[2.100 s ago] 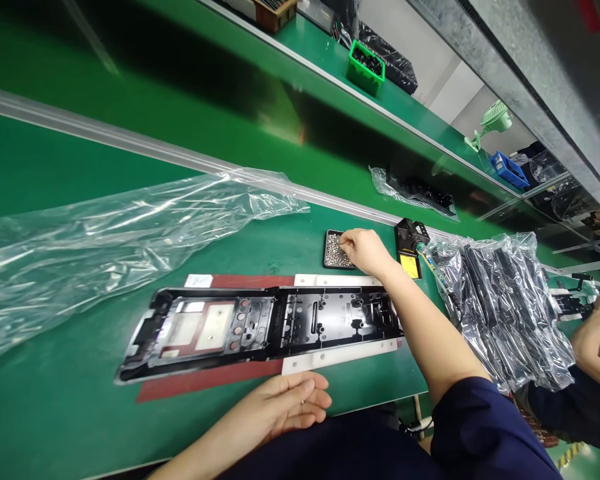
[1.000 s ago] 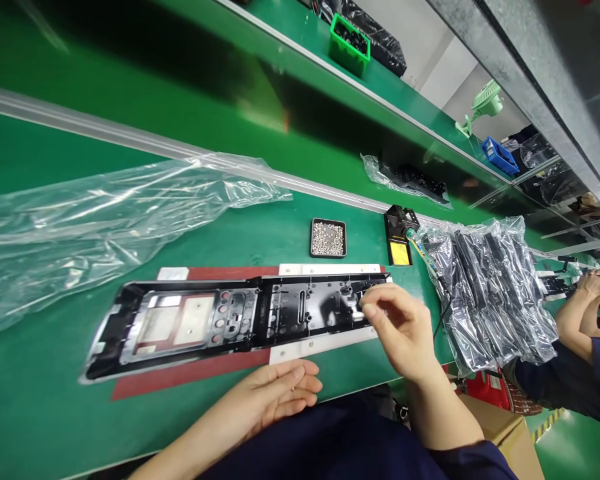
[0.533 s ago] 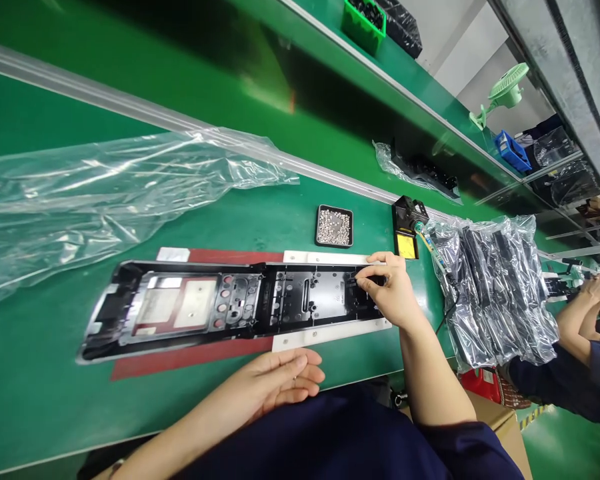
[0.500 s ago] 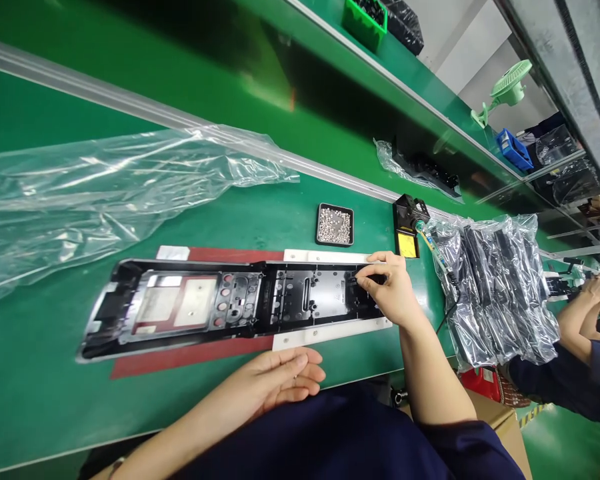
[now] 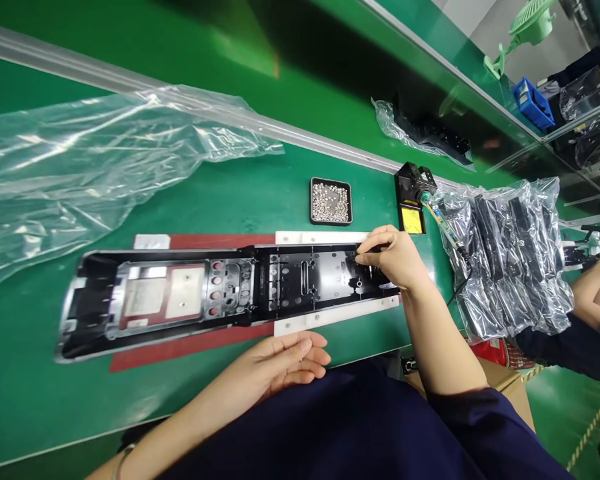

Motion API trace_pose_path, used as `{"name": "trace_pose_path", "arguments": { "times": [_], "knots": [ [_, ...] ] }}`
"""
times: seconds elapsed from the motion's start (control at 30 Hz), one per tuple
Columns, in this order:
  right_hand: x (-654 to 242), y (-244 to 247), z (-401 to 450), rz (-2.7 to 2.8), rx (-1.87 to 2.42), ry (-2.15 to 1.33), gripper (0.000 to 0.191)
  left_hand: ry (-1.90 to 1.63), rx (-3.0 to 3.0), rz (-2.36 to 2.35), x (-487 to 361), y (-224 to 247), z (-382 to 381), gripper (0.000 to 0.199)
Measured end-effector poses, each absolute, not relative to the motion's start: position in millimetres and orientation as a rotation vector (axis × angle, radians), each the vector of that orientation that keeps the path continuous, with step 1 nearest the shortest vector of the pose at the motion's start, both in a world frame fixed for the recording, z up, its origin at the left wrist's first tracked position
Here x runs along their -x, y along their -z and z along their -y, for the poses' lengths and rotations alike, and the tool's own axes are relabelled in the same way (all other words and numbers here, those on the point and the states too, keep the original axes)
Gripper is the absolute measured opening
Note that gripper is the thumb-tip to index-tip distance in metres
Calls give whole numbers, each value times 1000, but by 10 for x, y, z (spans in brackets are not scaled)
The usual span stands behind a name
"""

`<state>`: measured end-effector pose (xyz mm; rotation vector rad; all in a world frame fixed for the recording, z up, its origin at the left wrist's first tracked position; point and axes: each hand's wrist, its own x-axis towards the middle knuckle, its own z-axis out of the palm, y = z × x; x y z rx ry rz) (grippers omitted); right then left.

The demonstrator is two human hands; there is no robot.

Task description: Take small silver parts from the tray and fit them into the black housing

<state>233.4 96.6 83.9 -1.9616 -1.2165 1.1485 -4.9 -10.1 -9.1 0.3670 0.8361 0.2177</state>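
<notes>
A long black plastic housing [image 5: 330, 273] lies open side up, across a red board and white fixture strips [image 5: 330, 312]. Over its right end is my right hand [image 5: 393, 259], thumb and forefinger pinched together at the housing's inner floor. What they pinch, if anything, is too small to make out. My left hand [image 5: 293, 360] rests palm up in front of the housing, fingers loosely curled and thumb over them. A tiny bright metal piece [image 5: 301, 361] shows between them. Behind the housing sits a small black tray [image 5: 312, 217] of little silver metal parts [image 5: 330, 202].
Clear plastic sheeting [image 5: 145, 147] covers the bench's back left. A black stand with a yellow pad [image 5: 412, 219] is at back right, beside plastic-wrapped black parts [image 5: 510, 267]. Farther right are a co-worker's forearms [image 5: 593, 280]. A green fan [image 5: 530, 23] is clipped above.
The camera view has shifted, so the bench appears higher in the picture. My right hand stays pinched at the same place in the housing, and my left hand keeps its curled pose.
</notes>
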Motion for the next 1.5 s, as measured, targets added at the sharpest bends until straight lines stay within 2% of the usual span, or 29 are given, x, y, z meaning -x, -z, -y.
{"name": "trace_pose_path", "arguments": {
  "times": [0.13, 0.27, 0.37, 0.5, 0.67, 0.87, 1.1, 1.3, 1.5],
  "knots": [
    [-2370, -832, -758, 1324, 1872, -956, 29, -207, -366, -855, 58, 23, 70, 64],
    [-2436, -815, -302, 1606, 1627, -412, 11, -173, -394, -807, 81, -97, 51, 62],
    [-2447, -745, 67, 1866, 1435, -125, 15, -155, -368, -705, 58, -165, 50, 58],
    [-2387, -560, 408, 2017, 1242, -462, 38, -170, -232, -490, -93, -186, 32, 53],
    [-2354, -419, 495, 1869, 1229, -569, 22, -235, -102, -229, -328, -120, 15, 39],
    [-2416, -423, 472, 1888, 1207, -674, 9, -236, -104, -172, -403, -67, -13, 44],
    [-2427, -478, 493, 1893, 1349, -750, 8, -216, -76, -150, -385, 11, 3, 39],
    [-2443, -633, 446, 1792, 1340, -1000, 13, -44, -293, -125, -320, -54, -137, 46],
    [-2420, -707, 317, 1861, 1288, -910, 19, -62, -297, -40, -308, -128, -223, 48]
  ]
}}
